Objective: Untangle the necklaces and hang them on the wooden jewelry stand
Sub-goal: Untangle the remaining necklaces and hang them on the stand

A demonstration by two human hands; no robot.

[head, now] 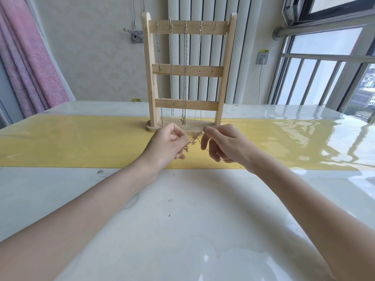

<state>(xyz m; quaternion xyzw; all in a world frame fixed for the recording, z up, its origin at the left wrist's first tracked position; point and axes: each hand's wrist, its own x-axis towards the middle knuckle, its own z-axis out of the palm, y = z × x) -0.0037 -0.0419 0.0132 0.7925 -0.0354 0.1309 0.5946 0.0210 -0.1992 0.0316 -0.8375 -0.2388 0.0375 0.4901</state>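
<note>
A wooden jewelry stand (187,71) with three crossbars stands upright on the yellow runner. Several thin chains (185,63) hang from hooks on its top bar; the rightmost hook (216,25) is bare. In front of the stand's base, a tangled thin necklace (194,139) stretches between my hands. My left hand (169,145) pinches one end with curled fingers. My right hand (221,144) pinches the other end between thumb and forefinger, and a strand trails down under its fingers. Both hands hover just above the runner.
The glossy white table (182,220) carries a yellow runner (71,145) across its middle. Behind the stand are a white radiator (205,9), a wall socket (262,58) with a cable, and windows at right. A pink curtain (26,57) hangs at left.
</note>
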